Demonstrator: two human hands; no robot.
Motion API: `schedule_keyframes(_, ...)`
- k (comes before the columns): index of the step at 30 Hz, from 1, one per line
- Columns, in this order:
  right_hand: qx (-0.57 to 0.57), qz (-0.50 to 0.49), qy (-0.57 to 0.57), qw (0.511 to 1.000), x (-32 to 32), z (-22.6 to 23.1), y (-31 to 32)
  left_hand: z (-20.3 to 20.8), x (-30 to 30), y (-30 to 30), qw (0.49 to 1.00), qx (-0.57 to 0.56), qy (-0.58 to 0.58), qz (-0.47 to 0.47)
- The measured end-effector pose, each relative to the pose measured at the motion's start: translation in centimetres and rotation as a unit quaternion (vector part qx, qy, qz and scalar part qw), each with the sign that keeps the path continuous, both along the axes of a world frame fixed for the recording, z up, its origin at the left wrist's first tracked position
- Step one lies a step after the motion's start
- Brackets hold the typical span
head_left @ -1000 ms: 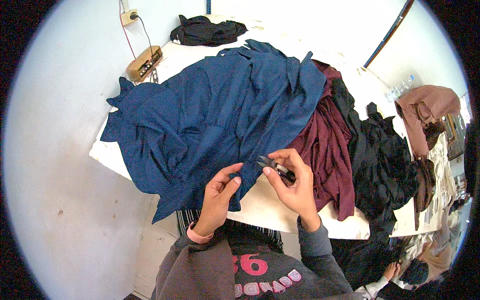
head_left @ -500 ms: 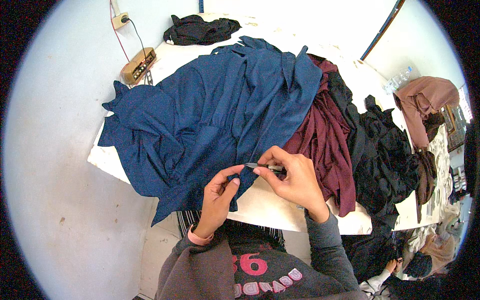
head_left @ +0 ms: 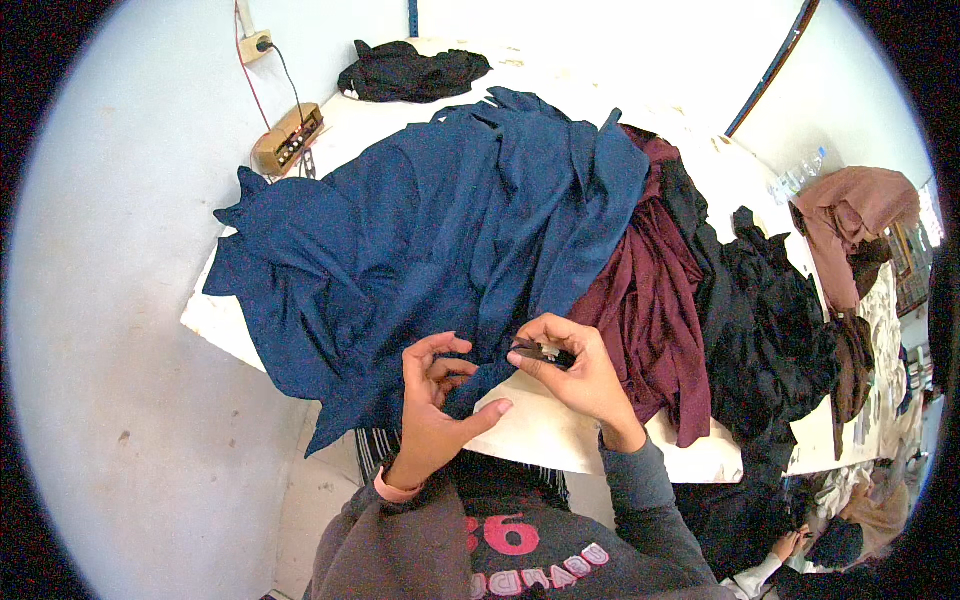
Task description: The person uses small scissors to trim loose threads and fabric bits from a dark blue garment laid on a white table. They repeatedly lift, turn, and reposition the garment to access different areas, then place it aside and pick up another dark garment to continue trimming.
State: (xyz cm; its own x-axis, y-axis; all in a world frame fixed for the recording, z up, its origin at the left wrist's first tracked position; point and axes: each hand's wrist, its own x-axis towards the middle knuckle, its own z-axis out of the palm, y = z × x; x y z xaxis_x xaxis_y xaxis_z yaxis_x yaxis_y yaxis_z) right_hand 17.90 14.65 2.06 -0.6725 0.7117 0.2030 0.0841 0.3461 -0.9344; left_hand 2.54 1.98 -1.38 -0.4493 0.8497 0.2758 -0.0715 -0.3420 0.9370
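A large blue garment (head_left: 400,220) lies in loose folds on the white table, its near edge hanging over the front. Over that near edge hovers my left hand (head_left: 432,405), open, its thumb spread away from its curled fingers and nothing gripped between them. My right hand (head_left: 590,385), just to the right, is closed around small dark thread snips (head_left: 548,353). The snips' tips are partly hidden by my fingers, close to the blue cloth; whether they touch it I cannot tell.
Maroon cloth (head_left: 650,320) and black cloth (head_left: 770,320) lie to the right on the white table (head_left: 560,430). A black bundle (head_left: 415,72) and a brown power strip (head_left: 288,140) are at the back. At far right are brown cloth (head_left: 850,220), a plastic bottle (head_left: 808,170) and another person's hand (head_left: 787,545).
My left fingers have opened and let go of the blue cloth's edge, the thumb spreading away. My right hand has turned the snips slightly and stays at the cloth's right side.
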Motion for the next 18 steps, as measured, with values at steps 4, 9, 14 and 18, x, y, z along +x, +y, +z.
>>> schedule_keyframes(4, -0.013, -0.009, 0.043, 0.999, -0.2, 0.2, -0.3, 1.1, -0.2, -0.4, 0.997, -0.052, 0.003, 0.050)
schedule_keyframes(9, 0.136, 0.048, -0.032, 0.989, -0.3, 3.1, -1.7, 1.8, -2.0, -1.4, 0.930, 0.061, 0.344, 0.111)
schedule_keyframes(14, 0.297, 0.012, -0.023, 0.954, 1.0, 2.9, -2.6, 2.3, 0.3, -0.5, 0.956, 0.067, 0.245, 0.146)
schedule_keyframes(18, 0.325, 0.015, -0.038, 0.945, 2.7, 2.6, -3.8, -0.3, -1.7, -1.3, 0.890, 0.133, 0.412, 0.142)
